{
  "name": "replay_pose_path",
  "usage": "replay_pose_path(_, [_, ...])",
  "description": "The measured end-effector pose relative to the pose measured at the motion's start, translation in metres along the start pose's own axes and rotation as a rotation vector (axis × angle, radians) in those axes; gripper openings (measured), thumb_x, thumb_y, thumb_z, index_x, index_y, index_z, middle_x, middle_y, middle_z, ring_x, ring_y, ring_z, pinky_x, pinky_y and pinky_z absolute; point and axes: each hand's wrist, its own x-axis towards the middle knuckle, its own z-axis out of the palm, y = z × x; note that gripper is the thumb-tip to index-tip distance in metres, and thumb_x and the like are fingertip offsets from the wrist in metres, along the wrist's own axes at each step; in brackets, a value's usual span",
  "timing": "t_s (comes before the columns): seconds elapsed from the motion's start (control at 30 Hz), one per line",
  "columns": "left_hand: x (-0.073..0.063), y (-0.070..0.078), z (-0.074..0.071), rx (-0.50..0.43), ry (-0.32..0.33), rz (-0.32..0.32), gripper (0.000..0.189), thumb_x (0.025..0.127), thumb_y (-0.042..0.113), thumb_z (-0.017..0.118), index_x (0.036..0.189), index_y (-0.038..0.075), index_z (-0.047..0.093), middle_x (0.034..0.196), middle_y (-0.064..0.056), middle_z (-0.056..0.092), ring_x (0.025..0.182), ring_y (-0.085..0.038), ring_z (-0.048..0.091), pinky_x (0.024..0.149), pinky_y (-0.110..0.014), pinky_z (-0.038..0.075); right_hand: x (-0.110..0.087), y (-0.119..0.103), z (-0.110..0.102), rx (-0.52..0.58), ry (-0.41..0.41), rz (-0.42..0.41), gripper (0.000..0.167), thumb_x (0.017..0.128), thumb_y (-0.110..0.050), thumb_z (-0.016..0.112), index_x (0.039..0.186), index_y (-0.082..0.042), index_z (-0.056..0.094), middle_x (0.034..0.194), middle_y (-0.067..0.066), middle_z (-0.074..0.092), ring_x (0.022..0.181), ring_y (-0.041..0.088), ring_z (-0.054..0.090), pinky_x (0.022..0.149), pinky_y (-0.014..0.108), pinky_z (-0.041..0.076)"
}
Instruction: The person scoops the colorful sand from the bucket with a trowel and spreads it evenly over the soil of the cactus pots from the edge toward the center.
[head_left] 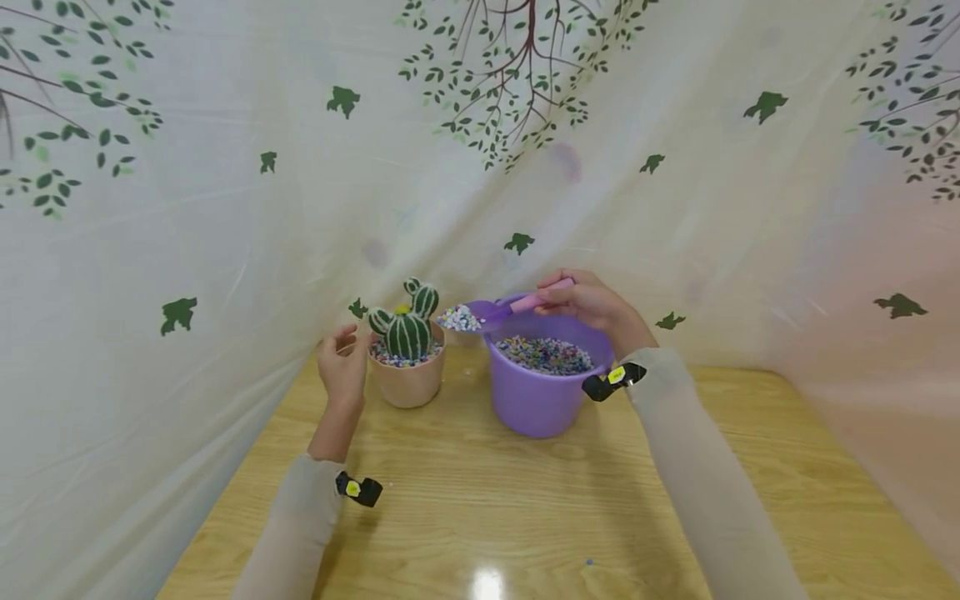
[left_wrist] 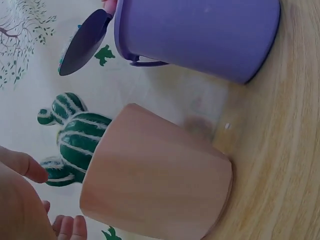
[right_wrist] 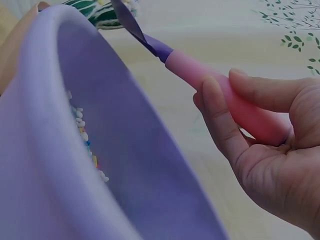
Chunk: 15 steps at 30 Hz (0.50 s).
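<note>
Looks like a makeshift craft corner at home: a wooden counter [head_left: 525, 517] boxed in by a white curtain [head_left: 225, 208] printed with trees and green leaves, no real walls showing.

Purple scoop [head_left: 491, 313] with pink handle, heaped with coloured pebbles, held level between purple bucket [head_left: 542, 392] and cactus pot [head_left: 408, 379]

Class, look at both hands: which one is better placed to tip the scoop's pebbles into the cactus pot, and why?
Right. The right hand already grips the pink-handled purple scoop, loaded with coloured pebbles, beside the peach plastic cactus pot. The left hand is beside that pot and holds nothing.
</note>
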Motion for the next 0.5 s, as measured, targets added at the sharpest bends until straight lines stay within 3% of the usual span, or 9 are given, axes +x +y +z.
replay_pose_path(0.1, [0.001, -0.007, -0.004, 0.053, -0.107, -0.092, 0.053, 0.095, 0.016, 0.066, 0.142, 0.000, 0.050, 0.132, -0.017, 0.049, 0.106, -0.018, 0.049, 0.076, -0.017, 0.048, 0.003, 0.005, 0.001, 0.000, -0.013, -0.014, 0.009, 0.100, 0.006, 0.053, 0.105, -0.002, 0.056, 0.086, 0.003, 0.076, 0.079, 0.014, 0.074, 0.079, 0.025, 0.063])
replay_pose_path(0.23, [0.002, -0.013, -0.008, 0.063, -0.225, -0.177, 0.061, 0.094, 0.010, 0.060, 0.150, 0.002, 0.039, 0.131, -0.018, 0.042, 0.100, -0.017, 0.047, 0.073, -0.020, 0.053, 0.005, 0.010, 0.000, 0.013, -0.061, -0.044, 0.012, 0.099, 0.006, 0.056, 0.104, -0.004, 0.059, 0.087, 0.003, 0.077, 0.080, 0.015, 0.074, 0.079, 0.025, 0.063])
replay_pose_path(0.37, [0.004, -0.017, -0.010, 0.065, -0.244, -0.195, 0.063, 0.092, 0.005, 0.060, 0.151, 0.004, 0.038, 0.128, -0.016, 0.042, 0.095, -0.016, 0.050, 0.078, -0.028, 0.057, 0.008, 0.011, 0.003, 0.013, -0.064, -0.032, 0.013, 0.099, 0.007, 0.054, 0.105, -0.004, 0.059, 0.086, 0.004, 0.077, 0.080, 0.016, 0.073, 0.080, 0.026, 0.062])
replay_pose_path(0.5, [0.006, -0.017, -0.012, 0.073, -0.261, -0.204, 0.062, 0.095, 0.007, 0.062, 0.153, 0.007, 0.040, 0.140, -0.021, 0.045, 0.102, -0.020, 0.055, 0.092, -0.038, 0.058, 0.012, 0.009, 0.007, -0.010, -0.049, -0.001, 0.012, 0.100, 0.007, 0.053, 0.106, -0.002, 0.056, 0.085, 0.003, 0.077, 0.078, 0.016, 0.073, 0.079, 0.026, 0.062])
